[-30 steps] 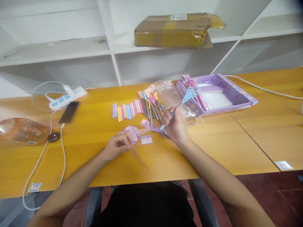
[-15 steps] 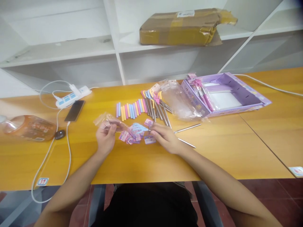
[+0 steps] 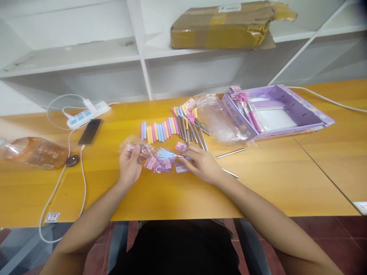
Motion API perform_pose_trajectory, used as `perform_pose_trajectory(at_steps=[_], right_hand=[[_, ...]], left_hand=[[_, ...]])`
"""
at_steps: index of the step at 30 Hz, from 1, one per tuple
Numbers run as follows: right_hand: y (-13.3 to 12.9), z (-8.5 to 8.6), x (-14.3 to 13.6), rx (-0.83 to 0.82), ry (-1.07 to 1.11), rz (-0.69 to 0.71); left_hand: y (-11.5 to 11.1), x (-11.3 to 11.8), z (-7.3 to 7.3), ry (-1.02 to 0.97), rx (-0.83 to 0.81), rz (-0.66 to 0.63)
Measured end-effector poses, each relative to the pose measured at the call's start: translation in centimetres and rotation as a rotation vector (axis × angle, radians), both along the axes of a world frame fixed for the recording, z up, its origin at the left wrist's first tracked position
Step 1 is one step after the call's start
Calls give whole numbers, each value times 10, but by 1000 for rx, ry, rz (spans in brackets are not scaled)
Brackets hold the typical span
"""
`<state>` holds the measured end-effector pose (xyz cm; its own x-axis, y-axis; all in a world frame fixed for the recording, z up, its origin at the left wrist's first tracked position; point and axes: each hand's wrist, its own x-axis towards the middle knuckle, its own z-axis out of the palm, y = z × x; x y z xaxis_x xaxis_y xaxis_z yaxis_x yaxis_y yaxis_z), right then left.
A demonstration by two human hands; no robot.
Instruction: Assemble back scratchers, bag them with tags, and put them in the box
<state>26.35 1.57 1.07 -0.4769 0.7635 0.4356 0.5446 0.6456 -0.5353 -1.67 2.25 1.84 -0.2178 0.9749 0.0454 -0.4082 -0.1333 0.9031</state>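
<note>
My left hand (image 3: 131, 165) pinches a clear plastic bag (image 3: 139, 146) above the table. My right hand (image 3: 200, 162) grips the metal rod of a blue hand-shaped piece (image 3: 165, 154), whose fingers point left toward the bag. Pink and purple cards (image 3: 157, 165) lie in a pile beneath the blue piece, with another card (image 3: 181, 168) beside my right hand. Behind them is a row of pastel sticks (image 3: 159, 131). Several metal rods with coloured heads (image 3: 190, 128) lie to its right. Two bare metal rods (image 3: 230, 153) stick out past my right wrist.
An open purple box (image 3: 298, 131) holds packed pink items, with clear bags (image 3: 222, 120) beside it. On the left are a phone (image 3: 90, 132), a power strip (image 3: 88, 114), cables, a black round object (image 3: 72, 160) and an orange bottle (image 3: 43, 152). A taped carton (image 3: 215, 28) sits on the shelf.
My right hand has drawn slightly right, and more of the blue piece's rod shows. The bag in my left hand has shifted slightly right. The whole view has tilted a little.
</note>
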Motion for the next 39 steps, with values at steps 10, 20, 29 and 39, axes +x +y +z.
perform_pose_trajectory(at_steps=[10,20,29,39], right_hand=[[-1,-2,-1,19,-33,-9],[0,-5,-1,-20,-57,9],[1,8,2,-196,-182,-13],[0,4,-1,-193,-35,80]], left_hand=[[-10,5,-4,18,-158,-276],[-13,5,-9,206,-198,-306],[-5,2,0,100,-142,-175],[-9,3,-4,148,-221,-374]])
